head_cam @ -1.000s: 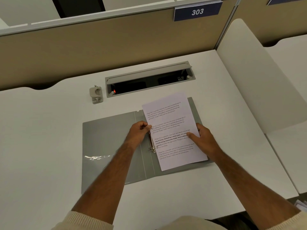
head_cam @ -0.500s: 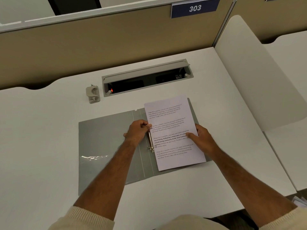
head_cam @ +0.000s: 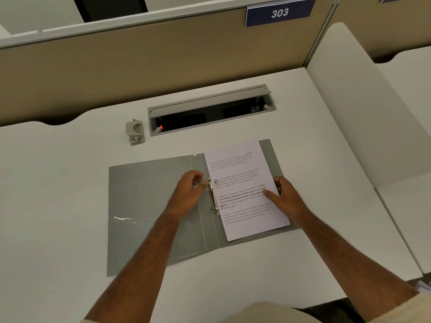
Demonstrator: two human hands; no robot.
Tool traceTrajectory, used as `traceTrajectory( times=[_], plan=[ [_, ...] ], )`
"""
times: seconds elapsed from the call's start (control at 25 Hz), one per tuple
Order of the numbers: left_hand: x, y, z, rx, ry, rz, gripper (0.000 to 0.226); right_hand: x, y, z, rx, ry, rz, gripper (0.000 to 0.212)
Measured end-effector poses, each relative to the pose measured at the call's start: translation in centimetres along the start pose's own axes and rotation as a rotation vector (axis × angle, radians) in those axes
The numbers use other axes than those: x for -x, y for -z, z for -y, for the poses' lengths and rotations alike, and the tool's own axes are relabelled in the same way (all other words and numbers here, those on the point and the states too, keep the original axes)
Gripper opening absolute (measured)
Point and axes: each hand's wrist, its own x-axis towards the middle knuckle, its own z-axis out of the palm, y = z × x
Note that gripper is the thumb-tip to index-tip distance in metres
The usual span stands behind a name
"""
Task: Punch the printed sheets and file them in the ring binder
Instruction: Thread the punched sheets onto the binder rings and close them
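Note:
A grey ring binder (head_cam: pixel 149 194) lies open on the white desk. Its metal ring mechanism (head_cam: pixel 213 197) sits by the spine. The printed sheets (head_cam: pixel 242 169) lie on the binder's right half, with their left edge at the rings. My left hand (head_cam: pixel 187 194) is just left of the upper ring, fingers loosely curled, with nothing visibly in it. My right hand (head_cam: pixel 283 197) holds the sheets at their right edge, thumb on top of the text. A small beige hole punch (head_cam: pixel 134 132) stands on the desk behind the binder, to the left.
A recessed grey cable box (head_cam: pixel 210 110) with its lid raised sits behind the binder. A tan partition runs along the back, and a white side divider (head_cam: pixel 363 113) bounds the desk on the right. The desk's front edge lies near my body.
My left hand has drawn slightly left, off the upper ring and the sheets' edge. The sheets and my right hand have hardly shifted. The camera has tilted a little.

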Motion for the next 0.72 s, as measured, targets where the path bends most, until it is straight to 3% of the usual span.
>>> traceTrajectory(
  times=[0.16,0.28,0.44,0.56,0.72],
  plan=[
    [1.3,1.0,1.1,-0.236,-0.091,0.060,0.059,-0.1,-0.8,-0.4,0.183,0.034,-0.135,0.066],
    [1.8,1.5,1.6,-0.389,-0.122,0.163,0.093,0.3,-1.3,0.1,0.371,0.164,-0.192,0.072],
    [2.1,1.5,2.1,-0.490,-0.149,0.249,0.113,0.6,-2.9,2.0,0.426,0.364,0.022,0.068],
    [2.0,1.1,2.3,-0.510,-0.171,0.235,0.108,0.5,-4.7,3.8,0.412,0.385,0.250,0.076],
    [1.9,0.7,2.3,-0.492,-0.151,0.228,0.099,-0.2,-6.6,6.0,0.437,0.399,0.374,0.092]
  ],
)
